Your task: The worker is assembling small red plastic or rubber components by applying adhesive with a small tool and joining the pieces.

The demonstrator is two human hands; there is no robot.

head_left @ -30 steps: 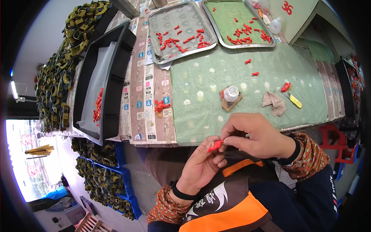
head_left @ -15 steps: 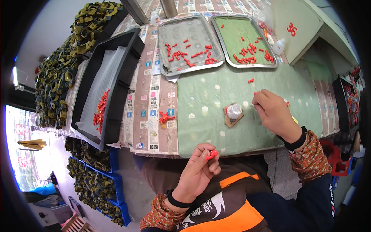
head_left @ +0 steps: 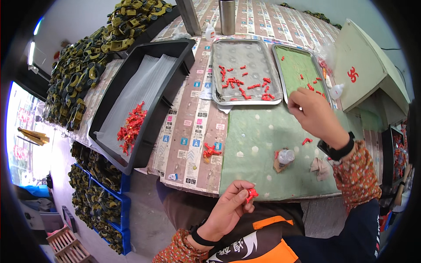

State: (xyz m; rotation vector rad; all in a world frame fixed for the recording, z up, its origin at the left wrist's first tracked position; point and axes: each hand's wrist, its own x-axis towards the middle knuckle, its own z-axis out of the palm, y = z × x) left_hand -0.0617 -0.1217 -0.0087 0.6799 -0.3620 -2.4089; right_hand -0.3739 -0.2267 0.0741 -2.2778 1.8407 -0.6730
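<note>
My left hand (head_left: 232, 205), near the table's front edge, pinches a small red plastic piece (head_left: 251, 194) between thumb and fingers. My right hand (head_left: 316, 115) reaches over the near side of the green-lined tray (head_left: 294, 65), its fingers drawn together; what they hold, if anything, is hidden. On the green cloth (head_left: 245, 175) between the hands stands a small clear bottle (head_left: 286, 156) on a brown cardboard square (head_left: 279, 167). Another red piece (head_left: 307, 141) lies below the right hand, and a crumpled cloth scrap (head_left: 320, 168) is by the right wrist.
Red pieces lie scattered in the grey tray (head_left: 245, 55). Left of it, a black bin (head_left: 163, 103) holds a red heap on white sheeting. Olive toy vehicles (head_left: 72, 83) are piled at far left, more in blue crates (head_left: 125, 215). A pale cabinet (head_left: 364, 65) stands at right.
The view has shifted. My right hand has moved away from me toward the green-lined tray; a red piece now lies near where its fingertips were. My left hand keeps its red piece.
</note>
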